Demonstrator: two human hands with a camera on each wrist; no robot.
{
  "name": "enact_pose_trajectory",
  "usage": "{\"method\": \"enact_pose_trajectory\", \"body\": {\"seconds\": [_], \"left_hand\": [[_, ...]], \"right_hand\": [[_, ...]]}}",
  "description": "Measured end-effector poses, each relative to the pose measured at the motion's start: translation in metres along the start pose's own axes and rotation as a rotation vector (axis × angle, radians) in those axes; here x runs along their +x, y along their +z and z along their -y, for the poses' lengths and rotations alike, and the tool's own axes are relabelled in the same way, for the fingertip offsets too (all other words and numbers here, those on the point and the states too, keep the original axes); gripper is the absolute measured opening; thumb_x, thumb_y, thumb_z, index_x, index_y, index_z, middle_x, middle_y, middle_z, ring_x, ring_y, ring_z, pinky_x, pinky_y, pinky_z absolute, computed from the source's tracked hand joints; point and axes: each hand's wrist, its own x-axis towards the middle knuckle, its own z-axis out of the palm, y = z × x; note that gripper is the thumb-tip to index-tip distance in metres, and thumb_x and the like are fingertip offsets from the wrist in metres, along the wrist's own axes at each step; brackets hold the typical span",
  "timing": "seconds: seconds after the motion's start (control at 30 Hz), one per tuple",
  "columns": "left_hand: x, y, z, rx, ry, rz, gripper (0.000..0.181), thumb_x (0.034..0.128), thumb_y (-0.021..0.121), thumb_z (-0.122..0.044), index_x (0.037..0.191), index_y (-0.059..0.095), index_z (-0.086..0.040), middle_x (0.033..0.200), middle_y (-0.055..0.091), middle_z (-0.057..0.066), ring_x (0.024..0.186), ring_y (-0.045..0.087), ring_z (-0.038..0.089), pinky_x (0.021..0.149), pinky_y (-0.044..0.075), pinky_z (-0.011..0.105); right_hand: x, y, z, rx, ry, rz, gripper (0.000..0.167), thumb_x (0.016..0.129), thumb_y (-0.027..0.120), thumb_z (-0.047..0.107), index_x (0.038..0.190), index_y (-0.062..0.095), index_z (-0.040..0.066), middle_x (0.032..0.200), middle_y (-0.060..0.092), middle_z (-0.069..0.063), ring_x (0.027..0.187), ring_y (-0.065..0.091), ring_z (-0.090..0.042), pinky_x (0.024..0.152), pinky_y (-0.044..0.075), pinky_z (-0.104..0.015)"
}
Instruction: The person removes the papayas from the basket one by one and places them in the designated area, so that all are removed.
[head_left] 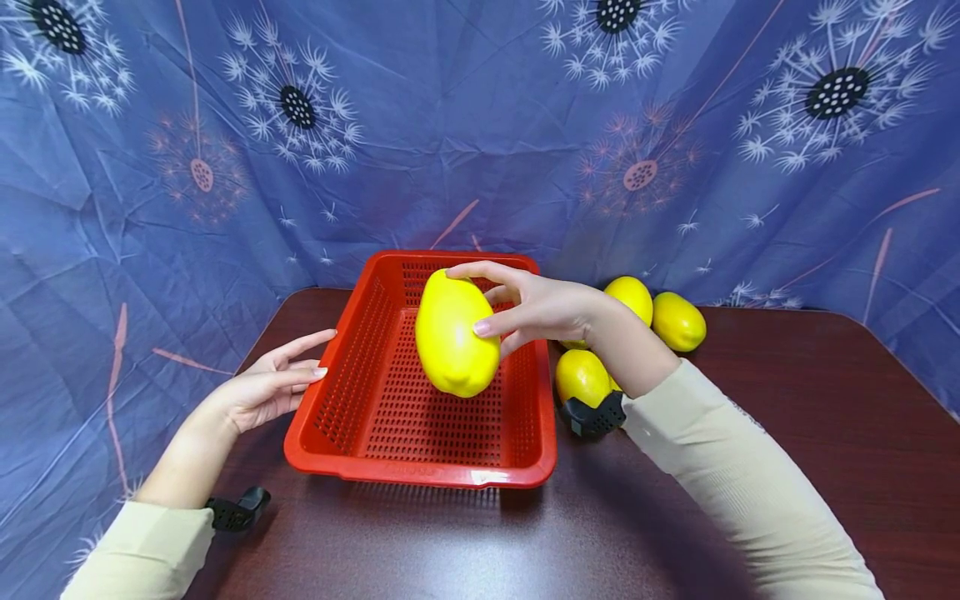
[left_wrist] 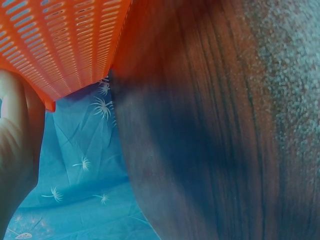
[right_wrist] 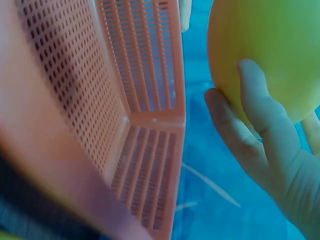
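Note:
My right hand (head_left: 528, 304) grips a large, smooth, oblong yellow fruit (head_left: 456, 337) from its right side and top, holding it in the air over the red plastic basket (head_left: 420, 473). In the right wrist view, fingertips (right_wrist: 250, 75) press against the fruit's skin (right_wrist: 270, 45), with the perforated basket wall (right_wrist: 145, 55) beside it. At the basket's left rim, my left hand (head_left: 266, 387) rests its fingertips with the fingers loosely extended. The left wrist view shows only part of this hand (left_wrist: 15, 135) against the basket's slotted side (left_wrist: 65, 45).
Several more yellow fruits, including one at the back (head_left: 678, 322) and one near the basket (head_left: 582, 377), lie on the dark wooden table (head_left: 810, 433) to the right, partly behind my right forearm. A blue dandelion-print curtain (head_left: 465, 125) hangs behind the table.

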Motion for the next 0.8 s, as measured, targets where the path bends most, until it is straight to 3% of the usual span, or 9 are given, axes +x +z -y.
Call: {"method": "enact_pose_trajectory", "body": {"seconds": [0.27,0.8], "left_hand": [[0.0,0.001,0.0,-0.001,0.006,0.013,0.05,0.0938,0.041,0.01,0.133,0.048,-0.02,0.116,0.061,0.013,0.101,0.063,0.025,0.083,0.052,0.037],[0.001,-0.003,0.002,-0.014,-0.001,0.023,0.052,0.0949,0.035,0.011,0.133,0.048,-0.022,0.115,0.063,0.012,0.102,0.063,0.024,0.083,0.052,0.037]], "right_hand": [[-0.031,-0.021,-0.003,0.038,-0.029,-0.007,0.076,0.086,0.067,0.011,0.147,0.021,0.021,0.139,0.027,-0.02,0.105,0.056,-0.034,0.082,0.051,-0.048],[-0.091,-0.046,-0.017,-0.001,-0.009,-0.125,0.069,0.091,0.058,0.008,0.147,0.021,0.026,0.14,0.02,-0.025,0.108,0.055,-0.034,0.086,0.048,-0.05]]}}
